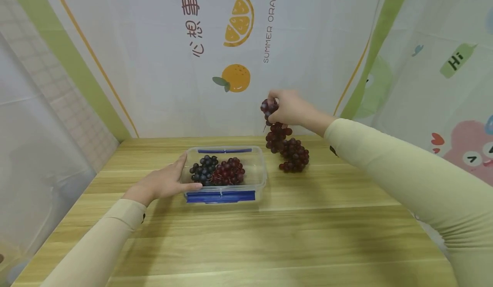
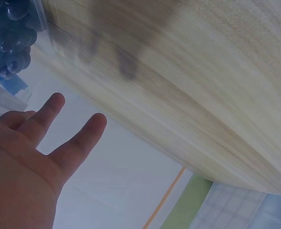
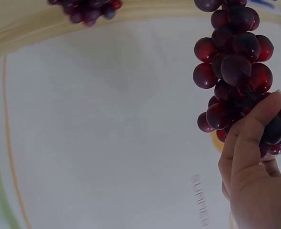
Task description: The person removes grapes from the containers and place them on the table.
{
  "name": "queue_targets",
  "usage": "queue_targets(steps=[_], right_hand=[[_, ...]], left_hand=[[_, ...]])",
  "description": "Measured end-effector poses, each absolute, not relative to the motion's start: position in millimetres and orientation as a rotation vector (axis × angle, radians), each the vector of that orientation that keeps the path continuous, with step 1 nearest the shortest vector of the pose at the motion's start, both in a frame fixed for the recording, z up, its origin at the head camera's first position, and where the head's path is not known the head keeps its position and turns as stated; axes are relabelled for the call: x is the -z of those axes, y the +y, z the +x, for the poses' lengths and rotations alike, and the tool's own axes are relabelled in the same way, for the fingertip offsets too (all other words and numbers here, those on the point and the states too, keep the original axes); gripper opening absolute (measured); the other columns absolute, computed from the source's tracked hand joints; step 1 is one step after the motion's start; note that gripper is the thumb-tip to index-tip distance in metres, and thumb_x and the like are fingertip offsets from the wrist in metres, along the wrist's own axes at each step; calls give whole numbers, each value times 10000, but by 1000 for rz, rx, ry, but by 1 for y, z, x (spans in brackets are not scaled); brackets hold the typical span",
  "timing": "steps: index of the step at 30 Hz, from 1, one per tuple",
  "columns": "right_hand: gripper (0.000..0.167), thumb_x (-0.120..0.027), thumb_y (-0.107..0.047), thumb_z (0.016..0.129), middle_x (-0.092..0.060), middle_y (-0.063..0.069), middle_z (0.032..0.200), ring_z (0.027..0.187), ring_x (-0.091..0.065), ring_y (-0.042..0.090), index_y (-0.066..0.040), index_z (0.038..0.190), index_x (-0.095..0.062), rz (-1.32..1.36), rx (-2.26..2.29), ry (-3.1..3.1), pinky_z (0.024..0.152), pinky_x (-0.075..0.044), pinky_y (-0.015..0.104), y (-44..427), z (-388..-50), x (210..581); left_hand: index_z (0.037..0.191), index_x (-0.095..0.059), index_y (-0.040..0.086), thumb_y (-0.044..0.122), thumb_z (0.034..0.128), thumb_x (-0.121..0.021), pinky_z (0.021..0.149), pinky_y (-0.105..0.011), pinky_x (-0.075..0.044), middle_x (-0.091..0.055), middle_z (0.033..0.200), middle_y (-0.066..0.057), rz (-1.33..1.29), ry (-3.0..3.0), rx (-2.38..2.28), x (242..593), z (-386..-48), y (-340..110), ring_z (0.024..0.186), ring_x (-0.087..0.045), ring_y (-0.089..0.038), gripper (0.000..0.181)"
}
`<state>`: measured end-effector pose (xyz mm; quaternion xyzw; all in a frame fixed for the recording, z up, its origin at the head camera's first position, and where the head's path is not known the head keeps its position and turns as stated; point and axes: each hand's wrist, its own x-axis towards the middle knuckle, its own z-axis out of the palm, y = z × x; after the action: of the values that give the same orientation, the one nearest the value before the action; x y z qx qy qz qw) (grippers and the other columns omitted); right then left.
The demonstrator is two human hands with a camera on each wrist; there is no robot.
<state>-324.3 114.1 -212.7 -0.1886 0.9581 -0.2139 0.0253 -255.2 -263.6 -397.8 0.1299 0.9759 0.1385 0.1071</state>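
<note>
In the head view a clear container (image 1: pixel 254 167) with blue clips holds a dark blue grape bunch (image 1: pixel 204 169) and a red grape bunch (image 1: pixel 229 172). The left hand (image 1: pixel 163 182) rests on its left side, thumb along the front rim, fingers extended. To the right of the container, the right hand (image 1: pixel 290 107) pinches the upper part of a hanging dark red grape bunch (image 1: pixel 276 137). The right wrist view shows the right hand (image 3: pixel 257 157) with fingertips around this bunch (image 3: pixel 235 69). The left wrist view shows the left hand (image 2: pixel 40 157) with fingers spread.
Another dark red grape bunch (image 1: pixel 295 156) lies on the wooden table (image 1: pixel 239 244), right of the container and just behind the hanging one's lower end. A printed white curtain (image 1: pixel 161 85) stands behind the table's back edge.
</note>
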Motion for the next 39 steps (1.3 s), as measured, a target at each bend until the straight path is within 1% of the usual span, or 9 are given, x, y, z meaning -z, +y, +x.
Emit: queue_targets(steps=[4,9,13,16,22,24,31,36,39], right_hand=[[297,-715,-103,939,-672,224,1179,613,-693,202,-80,1174,-536,-529,672,2993,537,-565,271,131,-332,209],[294,-697,-86,948,-633,268,1258,588,-670,181,-46,1186,-530,-485,731,3012,537,-577,258,154,-339,207],[302,-705,-97,962,-611,287,1300,621,-700,200,-33,1187,-515,-430,736,3038,560,-598,266,174,-343,210],[306,-704,-110,974,-600,267,1262,667,-713,224,-33,1179,-490,-383,727,3043,578,-597,291,191,-347,216],[283,-698,-94,963,-554,206,1076,679,-703,241,-25,1088,-453,-305,755,3050,590,-605,326,231,-356,238],[283,-694,-91,960,-553,230,1087,675,-704,238,-15,1085,-452,-272,763,3055,595,-621,327,244,-358,244],[339,-671,-118,960,-538,344,1283,743,-715,220,21,1181,-455,-156,844,3025,644,-652,316,288,-363,268],[395,-680,-113,960,-538,418,1315,713,-766,224,59,1238,-459,-99,881,3014,653,-661,339,317,-363,287],[375,-688,-124,961,-547,419,1287,687,-760,211,51,1208,-466,-81,873,3010,653,-659,354,327,-362,295]], left_hand=[[1689,157,41,857,924,-514,1145,-714,-438,-132,1754,-304,382,2877,-404,397,-255,-263,1552,-330,-552,1304],[1687,153,29,847,928,-524,1198,-713,-383,-103,1754,-310,382,2873,-419,398,-255,-263,1568,-291,-551,1305],[1684,146,11,845,930,-523,1226,-704,-351,-100,1752,-314,380,2871,-426,400,-254,-264,1577,-269,-546,1308],[1684,138,7,844,929,-527,1233,-698,-347,-111,1751,-312,373,2876,-427,401,-254,-265,1578,-273,-541,1310],[1684,142,11,866,916,-517,1229,-706,-346,-137,1743,-320,363,2876,-423,400,-254,-265,1568,-286,-553,1326],[1686,145,20,873,910,-516,1230,-706,-344,-146,1743,-316,362,2877,-423,400,-254,-265,1567,-291,-552,1329],[1684,152,20,861,917,-521,1239,-710,-327,-143,1746,-310,362,2879,-433,400,-254,-267,1576,-276,-547,1322],[1683,167,32,870,914,-515,1251,-705,-311,-125,1752,-306,358,2872,-434,399,-255,-266,1579,-266,-547,1326],[1680,174,30,861,919,-519,1255,-702,-307,-113,1754,-305,358,2863,-435,399,-254,-265,1583,-256,-545,1323]])
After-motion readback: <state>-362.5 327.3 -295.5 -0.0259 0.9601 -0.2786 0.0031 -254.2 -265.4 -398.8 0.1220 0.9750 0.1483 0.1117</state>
